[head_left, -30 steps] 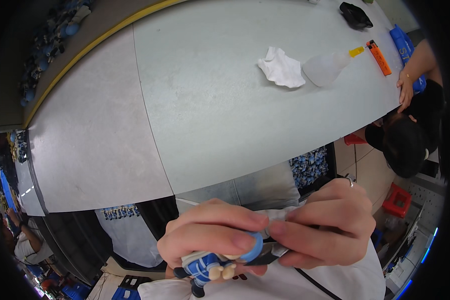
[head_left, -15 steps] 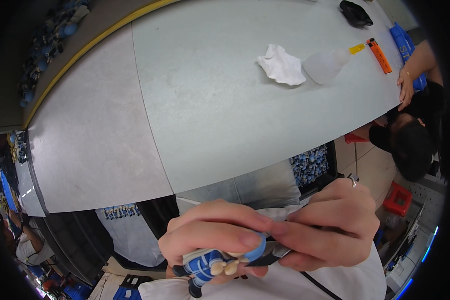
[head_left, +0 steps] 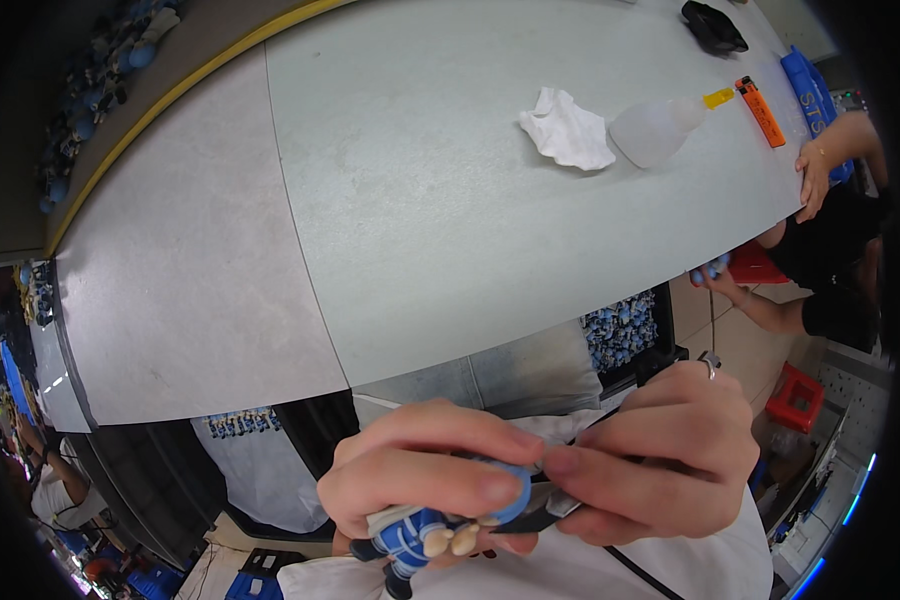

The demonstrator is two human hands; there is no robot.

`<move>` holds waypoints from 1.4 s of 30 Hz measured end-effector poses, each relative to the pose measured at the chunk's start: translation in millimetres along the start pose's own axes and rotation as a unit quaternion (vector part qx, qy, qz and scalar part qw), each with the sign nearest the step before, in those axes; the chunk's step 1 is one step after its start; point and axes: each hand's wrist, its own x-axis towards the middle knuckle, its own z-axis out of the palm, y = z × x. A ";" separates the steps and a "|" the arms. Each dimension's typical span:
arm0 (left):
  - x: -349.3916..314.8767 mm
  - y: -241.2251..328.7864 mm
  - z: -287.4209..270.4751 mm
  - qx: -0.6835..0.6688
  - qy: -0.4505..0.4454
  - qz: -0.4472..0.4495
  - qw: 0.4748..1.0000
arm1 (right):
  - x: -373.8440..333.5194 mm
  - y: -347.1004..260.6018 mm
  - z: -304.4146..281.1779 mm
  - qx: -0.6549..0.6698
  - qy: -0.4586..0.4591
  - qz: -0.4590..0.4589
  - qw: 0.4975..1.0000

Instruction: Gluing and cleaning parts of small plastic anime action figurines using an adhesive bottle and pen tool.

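Observation:
A small blue figurine (head_left: 407,537) with a light-blue cap, pale hands and dark shoes lies tilted in my left hand (head_left: 425,465). My thumb presses on its cap, and its face is mostly hidden. My right hand (head_left: 665,455), closed, pinches a small tool with a dark, flat, blade-like end (head_left: 537,518). That end reaches beneath the cap, against or close by the figurine's head; whether it touches cannot be made out. The fingertips of both hands meet above the cap.
On the table (head_left: 450,230) are crumpled white tissue (head_left: 567,130), a translucent bottle (head_left: 657,132) with yellow tip, an orange lighter-like object (head_left: 760,112) and a black tray (head_left: 714,27). Figurines fill a bin (head_left: 620,333) below. Another person's hand (head_left: 815,178) rests on the right edge.
The figurine has turned slightly in my left hand, its feet shifting a little rightward. At right, the other person has leaned back, and a second hand now shows holding blue figurines.

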 end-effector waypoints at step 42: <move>-0.9 7.1 -0.5 0.034 -0.009 -0.042 0.999 | -2.4 -0.1 3.2 -0.007 0.000 0.010 1.000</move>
